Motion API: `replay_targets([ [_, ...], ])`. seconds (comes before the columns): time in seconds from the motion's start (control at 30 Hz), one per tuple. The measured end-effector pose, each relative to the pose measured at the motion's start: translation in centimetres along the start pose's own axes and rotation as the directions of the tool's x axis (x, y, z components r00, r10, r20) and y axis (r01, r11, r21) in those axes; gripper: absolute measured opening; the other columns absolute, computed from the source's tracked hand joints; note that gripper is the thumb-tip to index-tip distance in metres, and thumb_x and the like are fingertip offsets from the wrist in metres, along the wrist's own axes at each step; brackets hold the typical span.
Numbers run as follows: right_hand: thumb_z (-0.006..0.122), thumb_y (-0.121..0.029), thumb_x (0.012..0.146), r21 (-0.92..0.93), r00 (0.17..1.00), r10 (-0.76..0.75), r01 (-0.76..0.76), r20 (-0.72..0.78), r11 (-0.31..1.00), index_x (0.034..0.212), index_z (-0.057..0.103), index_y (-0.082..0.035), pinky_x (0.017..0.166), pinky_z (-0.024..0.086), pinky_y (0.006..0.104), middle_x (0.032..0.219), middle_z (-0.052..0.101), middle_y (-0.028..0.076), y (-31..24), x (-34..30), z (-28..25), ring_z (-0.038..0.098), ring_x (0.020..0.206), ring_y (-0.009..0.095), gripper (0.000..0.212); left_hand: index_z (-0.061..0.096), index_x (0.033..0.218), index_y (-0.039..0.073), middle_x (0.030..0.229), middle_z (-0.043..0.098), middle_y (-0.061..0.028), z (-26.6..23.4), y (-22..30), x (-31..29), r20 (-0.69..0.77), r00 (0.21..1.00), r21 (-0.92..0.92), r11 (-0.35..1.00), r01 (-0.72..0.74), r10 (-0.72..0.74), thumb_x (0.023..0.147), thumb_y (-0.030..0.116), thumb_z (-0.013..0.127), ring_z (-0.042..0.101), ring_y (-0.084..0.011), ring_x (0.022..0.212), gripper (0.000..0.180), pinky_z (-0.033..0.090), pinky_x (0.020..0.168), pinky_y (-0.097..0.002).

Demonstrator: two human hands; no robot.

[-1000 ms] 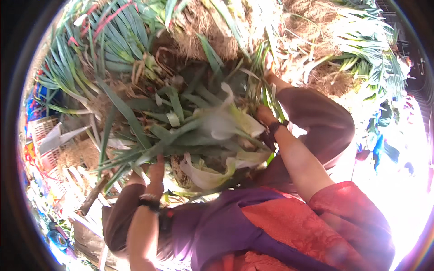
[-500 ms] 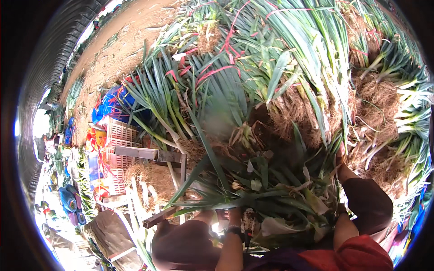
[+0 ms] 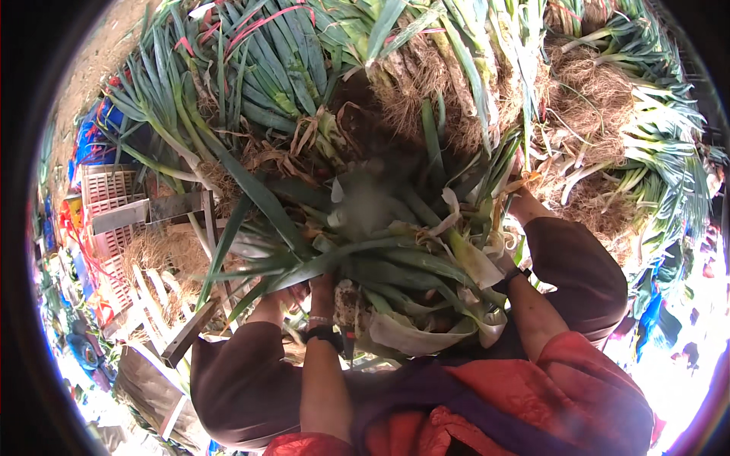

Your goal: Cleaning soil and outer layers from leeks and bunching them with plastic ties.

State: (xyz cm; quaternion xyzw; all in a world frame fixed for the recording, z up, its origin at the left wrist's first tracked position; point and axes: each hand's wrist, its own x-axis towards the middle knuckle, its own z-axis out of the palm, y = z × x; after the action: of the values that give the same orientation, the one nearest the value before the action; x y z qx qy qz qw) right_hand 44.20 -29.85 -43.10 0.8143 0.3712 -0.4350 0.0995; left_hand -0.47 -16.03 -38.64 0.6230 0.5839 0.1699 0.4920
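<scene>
Heap of loose green leaves (image 3: 407,262) lies over the lap, long blades crossing, pale sheaths along its near right edge. Left hand (image 3: 321,296) is at the heap's near left edge; its fingers run in beneath the blades, so spread and hold cannot be told. Right hand (image 3: 505,264) is at the heap's right edge, close against a pale sheath; fingers partly covered, and how far open, or on what, cannot be told either.

Containers: one pinkish lattice crate (image 3: 102,185), well left of the heap; contents cannot be made out. A grey bar (image 3: 176,207) crosses between crate and heap. Blue sheeting (image 3: 101,125) sits far left of the heap, on its far side. Just beyond the heap, a rooted bundle (image 3: 426,95), brown roots toward it.
</scene>
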Motion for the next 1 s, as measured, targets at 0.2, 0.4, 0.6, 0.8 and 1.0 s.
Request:
replay_targets([
  [0.2,0.051,-0.013,0.079,0.113,0.990,-0.143,0.140,0.015,0.984,0.080,0.062,-0.001,0.069,0.047,0.0422,0.080,0.060,0.019,-4.2,-1.4,0.1,0.058,0.075,0.033,0.017,0.053,0.119,0.001,0.117,0.055,-0.0181,0.2,3.6,-1.6,0.176,0.967,0.271,0.936,-0.226,0.182,0.079,0.008,0.057,0.052,-0.0300,0.109,0.041,0.043,0.091,-0.0369],
  [0.4,0.051,-0.013,0.079,0.202,0.943,-0.322,0.332,-0.084,0.921,0.080,0.062,-0.001,0.069,0.047,0.0413,0.079,0.059,0.018,-9.1,-3.9,-4.2,0.057,0.074,0.032,0.017,0.055,0.114,-0.002,0.106,0.061,-0.0109,-0.9,15.5,-1.0,0.115,0.961,-0.513,0.813,0.275,-0.253,0.077,0.010,0.070,0.059,-0.0189,0.094,0.042,0.049,0.082,-0.0319],
  [0.6,0.051,-0.013,0.079,0.264,0.873,-0.411,0.474,-0.261,0.840,0.080,0.061,-0.001,0.068,0.046,0.0404,0.079,0.059,0.016,-12.2,-9.2,-12.4,0.056,0.073,0.031,0.016,0.055,0.112,0.000,0.107,0.062,-0.0106,-5.8,24.9,-0.8,-0.009,0.960,-0.740,0.644,-0.194,0.279,0.080,0.007,0.069,0.058,-0.0148,0.094,0.035,0.050,0.082,-0.0287],
  [0.8,0.051,-0.013,0.080,0.338,0.895,-0.375,0.440,-0.243,0.832,0.080,0.061,-0.001,0.068,0.046,0.0396,0.079,0.058,0.015,-12.2,-10.3,-13.8,0.056,0.073,0.029,0.016,0.060,0.101,0.000,0.096,0.064,-0.0110,-6.1,24.2,2.0,-0.253,0.786,-0.291,0.731,-0.618,0.564,0.079,0.011,0.069,0.061,-0.0187,0.087,0.026,0.050,0.075,-0.0315],
  [1.0,0.051,-0.013,0.080,0.437,0.969,-0.210,0.245,-0.127,0.866,0.080,0.060,-0.001,0.067,0.046,0.0387,0.079,0.058,0.013,-10.8,-8.0,-12.3,0.055,0.072,0.028,0.015,0.060,0.101,0.000,0.095,0.064,-0.0112,-7.6,21.0,0.3,0.057,0.982,-0.393,0.908,-0.145,0.182,0.076,0.014,0.071,0.061,-0.0210,0.087,0.030,0.050,0.075,-0.0332],
])
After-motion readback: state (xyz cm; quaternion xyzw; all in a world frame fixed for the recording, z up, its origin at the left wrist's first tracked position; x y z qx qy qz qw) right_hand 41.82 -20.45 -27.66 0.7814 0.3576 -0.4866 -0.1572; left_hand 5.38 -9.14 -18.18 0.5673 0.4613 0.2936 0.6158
